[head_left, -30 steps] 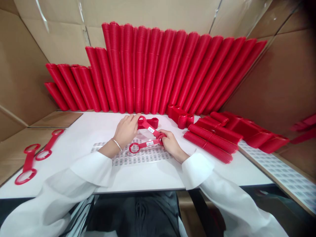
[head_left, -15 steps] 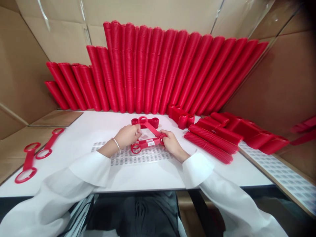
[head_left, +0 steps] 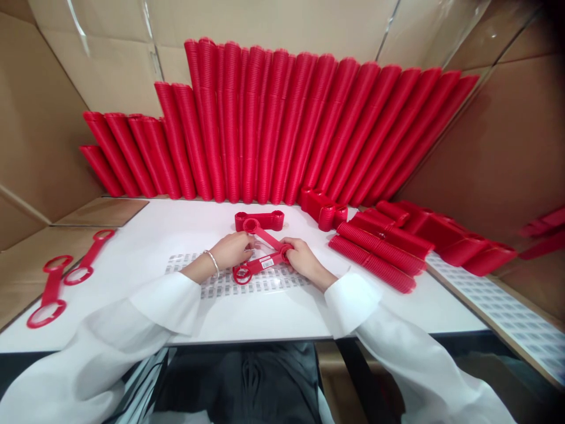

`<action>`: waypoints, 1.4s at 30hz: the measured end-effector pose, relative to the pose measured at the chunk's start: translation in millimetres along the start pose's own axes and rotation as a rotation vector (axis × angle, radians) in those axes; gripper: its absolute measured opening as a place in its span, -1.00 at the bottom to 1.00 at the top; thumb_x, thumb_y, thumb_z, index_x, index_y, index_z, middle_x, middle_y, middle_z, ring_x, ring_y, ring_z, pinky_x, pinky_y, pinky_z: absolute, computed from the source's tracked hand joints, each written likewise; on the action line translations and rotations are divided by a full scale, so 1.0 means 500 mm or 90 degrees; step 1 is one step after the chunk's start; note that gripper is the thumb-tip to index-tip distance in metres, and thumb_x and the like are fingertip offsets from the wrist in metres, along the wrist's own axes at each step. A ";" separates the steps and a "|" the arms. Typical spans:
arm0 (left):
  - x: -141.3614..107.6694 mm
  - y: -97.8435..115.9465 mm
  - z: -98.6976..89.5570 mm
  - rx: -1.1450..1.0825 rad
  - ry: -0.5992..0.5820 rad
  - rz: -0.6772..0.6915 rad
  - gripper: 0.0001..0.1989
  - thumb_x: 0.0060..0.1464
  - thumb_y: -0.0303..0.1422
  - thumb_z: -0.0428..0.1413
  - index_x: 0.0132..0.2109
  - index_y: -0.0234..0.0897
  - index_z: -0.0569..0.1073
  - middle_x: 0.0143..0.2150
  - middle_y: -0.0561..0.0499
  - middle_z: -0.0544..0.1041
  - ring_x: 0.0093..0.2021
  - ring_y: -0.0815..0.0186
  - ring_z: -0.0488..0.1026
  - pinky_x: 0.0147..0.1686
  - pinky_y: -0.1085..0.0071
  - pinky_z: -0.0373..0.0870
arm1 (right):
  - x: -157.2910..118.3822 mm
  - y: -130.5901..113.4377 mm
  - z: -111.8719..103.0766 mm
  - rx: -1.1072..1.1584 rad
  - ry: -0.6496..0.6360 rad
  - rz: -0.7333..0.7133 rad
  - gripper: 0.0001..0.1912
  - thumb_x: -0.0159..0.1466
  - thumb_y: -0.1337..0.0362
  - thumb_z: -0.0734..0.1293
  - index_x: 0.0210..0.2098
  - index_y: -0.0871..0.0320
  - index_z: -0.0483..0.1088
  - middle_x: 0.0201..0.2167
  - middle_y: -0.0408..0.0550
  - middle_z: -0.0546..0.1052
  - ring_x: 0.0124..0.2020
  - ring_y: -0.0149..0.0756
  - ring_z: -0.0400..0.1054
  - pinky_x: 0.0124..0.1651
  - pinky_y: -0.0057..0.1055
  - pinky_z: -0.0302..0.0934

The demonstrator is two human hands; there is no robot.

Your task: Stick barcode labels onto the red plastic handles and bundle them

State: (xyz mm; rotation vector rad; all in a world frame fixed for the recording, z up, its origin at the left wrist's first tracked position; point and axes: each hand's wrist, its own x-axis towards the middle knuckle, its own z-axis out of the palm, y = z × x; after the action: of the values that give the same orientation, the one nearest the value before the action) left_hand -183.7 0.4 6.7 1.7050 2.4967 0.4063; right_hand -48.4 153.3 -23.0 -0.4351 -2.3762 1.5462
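Observation:
My left hand pinches the near red plastic carrier, a flat strip with a ring at each end and a white barcode label on its middle. My right hand grips the other ends of that labelled carrier and of a second red carrier, which fans out toward the back. Both hands hover just above a sheet of barcode stickers lying on the white table. A bracelet circles my left wrist.
Tall nested stacks of red carriers lean on the cardboard wall behind. A short stack lies just beyond my hands, more stacks lie to the right. Two loose carriers rest at the left edge. Another sticker sheet lies far right.
My left hand came down from the far carrier's ring to the near labelled carrier. The two carriers fanned closer together and sank toward the sticker sheet.

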 end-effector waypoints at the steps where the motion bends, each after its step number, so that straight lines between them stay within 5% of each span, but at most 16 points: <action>1: 0.000 0.001 0.001 -0.004 0.005 -0.006 -0.85 -0.06 -0.43 -0.01 -0.39 -0.25 0.46 -0.39 -0.02 0.50 -0.39 0.29 0.39 -0.40 0.43 0.20 | 0.000 0.000 0.000 -0.001 -0.003 0.001 -0.78 -0.04 0.44 0.07 -0.47 0.18 0.30 -0.72 -0.23 0.28 -0.76 -0.45 0.13 -0.69 -0.50 -0.02; 8: -0.006 0.007 -0.020 -0.078 0.027 0.014 -0.84 -0.01 -0.39 0.00 -0.45 -0.26 0.45 -0.42 0.01 0.51 -0.40 0.30 0.39 -0.38 0.41 0.19 | 0.005 0.003 -0.001 -0.006 0.008 0.002 -0.78 -0.05 0.47 0.07 -0.49 0.18 0.29 -0.73 -0.24 0.27 -0.78 -0.47 0.11 -0.69 -0.51 -0.03; 14: 0.001 0.024 -0.034 -0.472 0.051 -0.040 -0.83 0.00 -0.30 0.04 -0.38 -0.33 0.41 -0.53 0.05 0.44 -0.55 0.40 0.38 -0.53 0.50 0.27 | 0.001 -0.004 0.002 -0.010 0.030 -0.007 -0.75 -0.04 0.45 0.07 -0.45 0.19 0.33 -0.70 -0.23 0.29 -0.76 -0.47 0.12 -0.68 -0.51 -0.01; 20: 0.005 0.036 -0.023 -0.601 0.081 -0.054 -0.82 0.02 -0.32 0.06 -0.31 -0.37 0.42 -0.68 0.15 0.28 -0.69 0.48 0.23 -0.68 0.58 0.16 | -0.011 -0.020 0.007 0.032 0.022 -0.035 -0.68 -0.08 0.45 0.05 -0.40 0.20 0.35 -0.69 -0.24 0.26 -0.72 -0.46 0.10 -0.66 -0.52 -0.03; 35: 0.001 0.060 -0.032 -0.589 0.118 -0.117 -0.84 0.03 -0.37 0.04 -0.30 -0.41 0.43 -0.69 0.17 0.25 -0.72 0.51 0.15 -0.71 0.58 0.06 | -0.011 -0.026 0.008 -0.010 0.043 -0.107 -0.64 -0.11 0.45 0.04 -0.41 0.22 0.37 -0.58 -0.17 0.35 -0.53 -0.40 0.17 -0.47 -0.48 0.04; 42: -0.003 0.068 -0.025 -0.370 0.214 -0.068 -0.82 0.06 -0.34 0.02 -0.33 -0.36 0.46 -0.64 0.14 0.27 -0.62 0.47 0.20 -0.60 0.52 0.07 | -0.011 -0.028 0.007 -0.011 0.044 -0.121 -0.63 -0.10 0.44 0.03 -0.40 0.22 0.37 -0.55 -0.15 0.36 -0.49 -0.38 0.19 -0.41 -0.45 0.06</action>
State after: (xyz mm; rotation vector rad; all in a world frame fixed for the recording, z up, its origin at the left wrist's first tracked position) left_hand -155.4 8.5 27.6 1.3469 2.3099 1.3451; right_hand -46.1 143.0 -12.0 -0.2530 -2.3054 1.4040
